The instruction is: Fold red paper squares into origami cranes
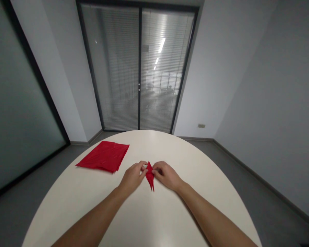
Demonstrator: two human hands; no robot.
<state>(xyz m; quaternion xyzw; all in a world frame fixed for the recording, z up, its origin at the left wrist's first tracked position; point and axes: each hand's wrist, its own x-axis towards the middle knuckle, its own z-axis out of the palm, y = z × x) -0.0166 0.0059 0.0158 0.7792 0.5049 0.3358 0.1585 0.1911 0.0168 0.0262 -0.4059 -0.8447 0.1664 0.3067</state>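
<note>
Between my two hands is a small folded piece of red paper [149,176], kite-shaped, with a pointed top and two narrow legs split apart at the bottom. My left hand [134,175] pinches its left edge between thumb and fingers. On the opposite edge, my right hand [166,174] has its thumb and fingertips closed on the paper. The fingertips cover parts of both side edges. To the left of my left hand lies a loose stack of larger red sheets [104,156], its corners slightly fanned out.
A round white table [134,219] carries the paper and the sheets, its curved edge running round the far side. Beyond it stand glass doors with blinds [159,103]. Grey-white walls rise on both sides, with a socket [201,126] low on the right one.
</note>
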